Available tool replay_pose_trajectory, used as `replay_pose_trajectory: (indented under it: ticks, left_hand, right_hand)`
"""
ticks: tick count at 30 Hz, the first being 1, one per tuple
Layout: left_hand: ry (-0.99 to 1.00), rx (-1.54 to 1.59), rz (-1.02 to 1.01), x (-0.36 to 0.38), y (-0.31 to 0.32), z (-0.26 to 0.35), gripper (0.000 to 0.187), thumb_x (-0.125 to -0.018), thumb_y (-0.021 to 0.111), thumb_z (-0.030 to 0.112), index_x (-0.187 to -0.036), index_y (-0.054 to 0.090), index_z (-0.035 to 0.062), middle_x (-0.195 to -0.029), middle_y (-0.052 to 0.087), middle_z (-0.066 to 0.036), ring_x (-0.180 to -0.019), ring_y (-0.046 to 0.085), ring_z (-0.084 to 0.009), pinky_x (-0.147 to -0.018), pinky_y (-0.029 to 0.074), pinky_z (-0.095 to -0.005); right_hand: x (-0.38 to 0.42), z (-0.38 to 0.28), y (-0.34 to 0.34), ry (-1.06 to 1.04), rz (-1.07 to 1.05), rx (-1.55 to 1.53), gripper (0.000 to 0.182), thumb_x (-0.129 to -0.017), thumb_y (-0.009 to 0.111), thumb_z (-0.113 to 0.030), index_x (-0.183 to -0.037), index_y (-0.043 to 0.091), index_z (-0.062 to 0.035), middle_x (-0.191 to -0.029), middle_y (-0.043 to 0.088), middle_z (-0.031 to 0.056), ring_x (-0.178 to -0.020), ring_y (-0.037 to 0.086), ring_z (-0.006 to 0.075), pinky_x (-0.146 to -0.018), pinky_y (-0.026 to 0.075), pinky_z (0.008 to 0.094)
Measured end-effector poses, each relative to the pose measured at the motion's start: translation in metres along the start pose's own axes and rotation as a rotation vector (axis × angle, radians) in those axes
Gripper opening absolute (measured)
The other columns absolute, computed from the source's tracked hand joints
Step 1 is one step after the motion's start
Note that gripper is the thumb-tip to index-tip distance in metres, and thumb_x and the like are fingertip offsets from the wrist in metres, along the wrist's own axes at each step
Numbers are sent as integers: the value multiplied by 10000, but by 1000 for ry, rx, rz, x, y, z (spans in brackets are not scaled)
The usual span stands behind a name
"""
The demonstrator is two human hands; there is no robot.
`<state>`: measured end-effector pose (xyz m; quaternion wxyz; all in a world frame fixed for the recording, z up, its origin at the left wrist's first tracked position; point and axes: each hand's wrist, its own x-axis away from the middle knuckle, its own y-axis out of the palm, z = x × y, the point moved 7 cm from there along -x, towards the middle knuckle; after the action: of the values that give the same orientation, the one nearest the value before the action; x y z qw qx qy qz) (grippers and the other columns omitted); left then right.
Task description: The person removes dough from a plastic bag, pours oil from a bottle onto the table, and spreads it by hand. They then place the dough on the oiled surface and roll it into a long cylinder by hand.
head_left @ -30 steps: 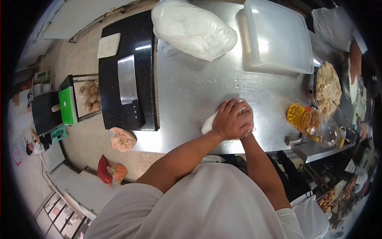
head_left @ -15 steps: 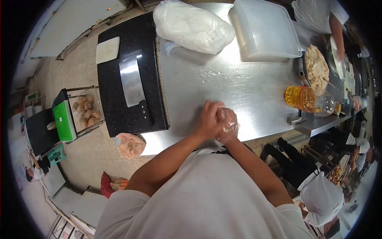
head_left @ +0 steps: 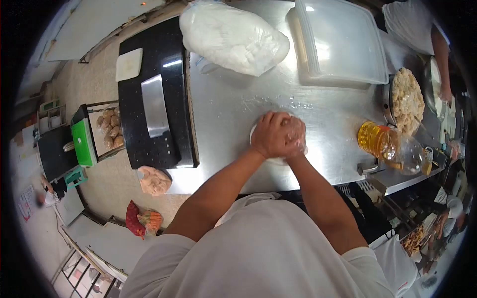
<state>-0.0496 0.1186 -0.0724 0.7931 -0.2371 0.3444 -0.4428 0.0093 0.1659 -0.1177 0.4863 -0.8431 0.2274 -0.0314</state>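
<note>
My left hand [head_left: 272, 136] and my right hand [head_left: 295, 135] are pressed together, low over the steel table [head_left: 223, 154]. Clear plastic covers the right hand, and the left fingers are bent and closed against it. A pale edge of a whitish round thing [head_left: 254, 133] peeks out beneath them. The rest of it is hidden by the hands, so I cannot tell what it is. Water drops [head_left: 248, 103] lie just beyond my fingers.
A cleaver [head_left: 154, 107] rests on the black slab [head_left: 176, 99] at left. Beyond the hands are a filled white bag [head_left: 233, 39] and a plastic box [head_left: 343, 42]. An oil bottle [head_left: 372, 138] and a food-filled pan [head_left: 407, 97] stand right, near a co-worker's arm [head_left: 440, 59].
Both hands have moved slightly forward, away from my body, and the arms have straightened. The left hand now lies more over the top, and the pale edge shows below. The camera view has shifted.
</note>
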Motion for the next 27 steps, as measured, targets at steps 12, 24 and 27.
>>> replay_pose_trajectory:
  ticks: [12, 24, 27]
  left_hand:
    - [-306, 529, -317, 53, 3, 28, 296, -956, 664, 320, -1072, 730, 55, -1072, 681, -150, -1039, 645, -273, -878, 503, -395]
    - [-131, -65, -244, 27, 45, 49, 560, -816, 710, 557, -1238, 686, 189, -1410, 548, -129, -1356, 463, -381, -1127, 318, -591]
    - [-58, -1, -150, -1, 60, 45, 565, -811, 712, 558, -1241, 686, 191, -1423, 550, -127, -1347, 479, -379, -1134, 314, -581]
  right_hand:
    - [91, -32, -36, 46, 45, -474, 605, -760, 736, -214, -1304, 527, -51, -1249, 572, 226, -1148, 560, 442, -929, 486, 523]
    - [66, 22, -21, 24, 9, 8, 424, -910, 613, -264, -1272, 581, -45, -1188, 605, 157, -1120, 581, 324, -921, 479, 480]
    - [51, 45, -36, 42, 70, 173, 406, -905, 621, -264, -1246, 594, -45, -1170, 612, 158, -1096, 588, 325, -909, 481, 482]
